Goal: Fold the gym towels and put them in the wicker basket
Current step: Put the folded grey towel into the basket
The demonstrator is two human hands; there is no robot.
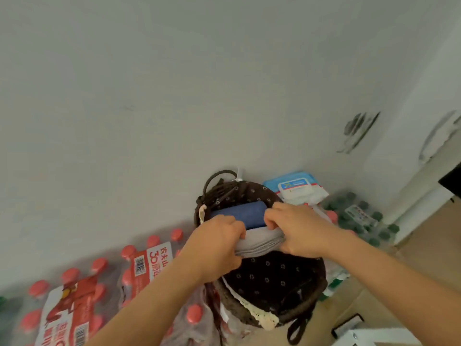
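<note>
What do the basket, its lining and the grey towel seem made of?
The basket looks like dark brown woven wicker, matte: strands show at its rim. The lining seems thin printed cloth with lace trim. The grey towel looks soft, maybe microfibre: stacked folds.

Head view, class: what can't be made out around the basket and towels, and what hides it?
Head view:
- wicker basket depth: hidden by the grey towel.
- grey towel ends: covered by left hand and right hand.
- blue towel near edge: behind the hands.
- wipes pack print: blurred.
- bottle pack: cut by bottom edge.
</note>
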